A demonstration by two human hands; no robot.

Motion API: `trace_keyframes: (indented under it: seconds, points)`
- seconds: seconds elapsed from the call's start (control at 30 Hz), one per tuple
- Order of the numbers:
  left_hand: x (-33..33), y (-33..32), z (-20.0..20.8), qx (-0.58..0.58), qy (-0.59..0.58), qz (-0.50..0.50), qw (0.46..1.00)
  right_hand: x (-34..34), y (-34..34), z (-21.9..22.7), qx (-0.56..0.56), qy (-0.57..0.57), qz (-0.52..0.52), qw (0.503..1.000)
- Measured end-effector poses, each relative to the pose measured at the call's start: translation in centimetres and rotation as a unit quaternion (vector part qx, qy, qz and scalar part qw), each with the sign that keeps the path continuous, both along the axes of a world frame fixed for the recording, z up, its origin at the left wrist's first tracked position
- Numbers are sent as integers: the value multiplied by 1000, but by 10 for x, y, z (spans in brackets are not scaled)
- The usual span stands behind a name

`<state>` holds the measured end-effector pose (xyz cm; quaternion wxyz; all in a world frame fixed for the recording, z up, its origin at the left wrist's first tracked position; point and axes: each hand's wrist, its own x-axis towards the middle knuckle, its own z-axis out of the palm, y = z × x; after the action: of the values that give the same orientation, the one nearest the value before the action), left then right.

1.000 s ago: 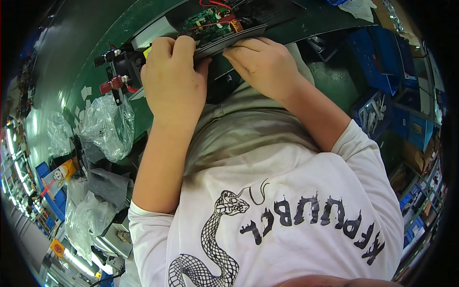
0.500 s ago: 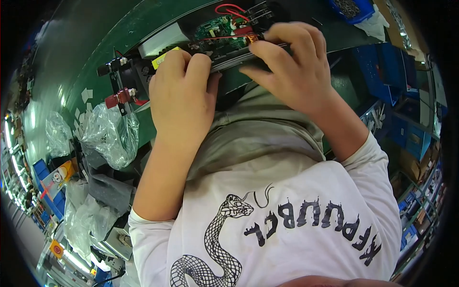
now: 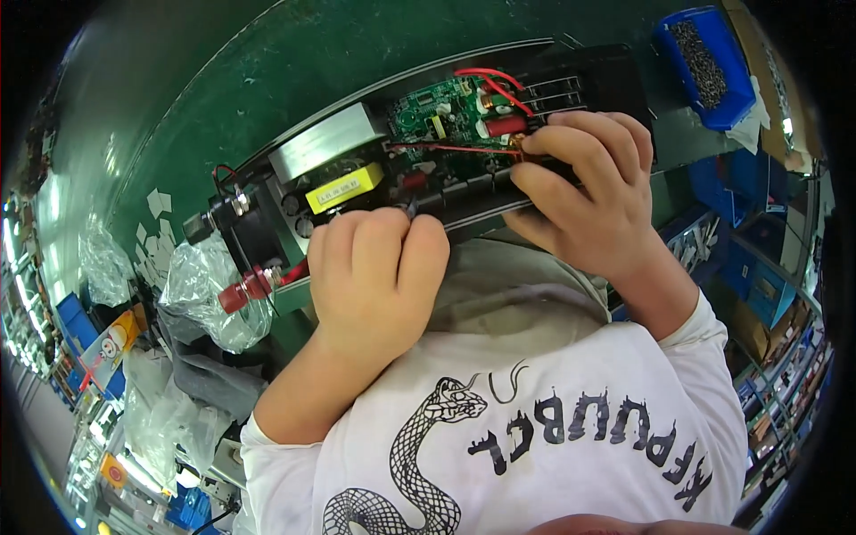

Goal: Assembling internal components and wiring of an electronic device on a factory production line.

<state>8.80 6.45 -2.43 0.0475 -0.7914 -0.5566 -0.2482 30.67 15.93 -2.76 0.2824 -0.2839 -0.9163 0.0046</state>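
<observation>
An opened power inverter (image 3: 406,165) lies slantwise before me in a long black casing. Inside are a green circuit board (image 3: 423,111), a yellow-wrapped transformer (image 3: 343,187), a silver metal block (image 3: 325,143) and red wires (image 3: 486,76). On its left end plate sit a black terminal (image 3: 198,228) and a red terminal (image 3: 245,290). My left hand (image 3: 374,276) is closed over the near casing wall below the transformer, its fingertips hidden. My right hand (image 3: 588,196) grips the same wall farther right, thumb outside and fingers inside by a copper coil and thin red wire.
A blue bin (image 3: 709,67) of small screws stands at the far right of the green table (image 3: 116,169). Clear plastic bags (image 3: 214,290) and white paper scraps (image 3: 159,203) lie left of the inverter. Blue bins (image 3: 767,290) and shelving are at the right.
The whole view has shifted, bringing more of the inverter and screw bin into sight. My left hand has drawn back toward me, uncovering the yellow transformer. My right hand stays near the coil.
</observation>
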Motion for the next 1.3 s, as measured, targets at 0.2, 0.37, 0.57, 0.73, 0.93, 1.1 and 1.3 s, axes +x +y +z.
trace_keyframes:
  seconds: [0.2,0.37,0.57,0.73,0.93,1.1,1.3]
  points:
    - [0,1,-1,-7,7,0,1000,7,7,-2,-16,6,34,999]
    - [2,3,0,-11,14,13,1000,4,7,-4,-16,31,14,999]
    - [6,4,8,-32,28,28,999,4,-6,1,-54,14,-2,998]
    - [14,16,18,-56,33,46,997,-15,-8,17,-60,14,-56,997]
    - [19,23,28,-105,32,46,993,-23,-8,32,-32,-125,-26,991]
    - [25,25,26,-99,43,70,992,-29,3,34,-32,-167,-18,985]
    - [28,29,26,-114,60,71,989,-35,12,38,-50,-202,-9,978]
